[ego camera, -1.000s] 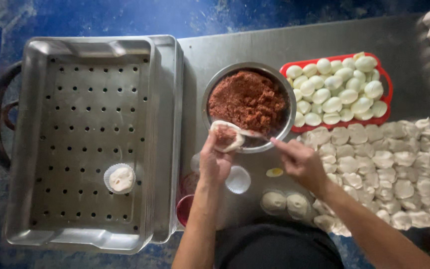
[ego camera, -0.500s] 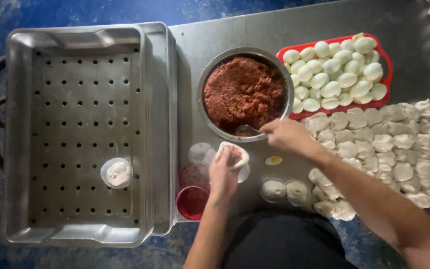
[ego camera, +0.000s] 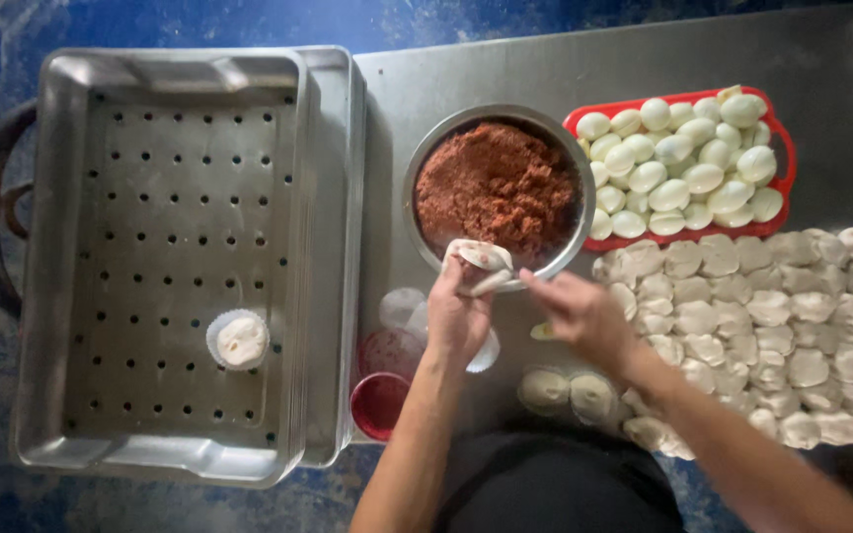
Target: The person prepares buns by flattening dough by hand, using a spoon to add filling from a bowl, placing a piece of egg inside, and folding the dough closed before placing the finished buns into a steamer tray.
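Observation:
My left hand (ego camera: pixel 458 314) holds a white dough wrapper (ego camera: pixel 479 256) cupped open at the near rim of a round metal bowl (ego camera: pixel 425 176) of reddish-brown minced filling (ego camera: pixel 497 188). My right hand (ego camera: pixel 577 312) is just to the right, fingers pinched on a thin spoon-like utensil (ego camera: pixel 491 283) that reaches to the wrapper. A finished white bun (ego camera: pixel 240 340) in a paper cup sits in the perforated metal steamer tray (ego camera: pixel 160 178) on the left.
A red tray (ego camera: pixel 780 148) of peeled boiled eggs stands right of the bowl. Several flat dough pieces (ego camera: pixel 772 316) cover the table's right side. Two dough balls (ego camera: pixel 570 393), paper cups (ego camera: pixel 402 308) and a small red bowl (ego camera: pixel 379 403) lie near my body.
My left hand has gone back up with the wrapper from the paper cups to the bowl's near rim. My right hand has moved down out of the filling and now meets the wrapper.

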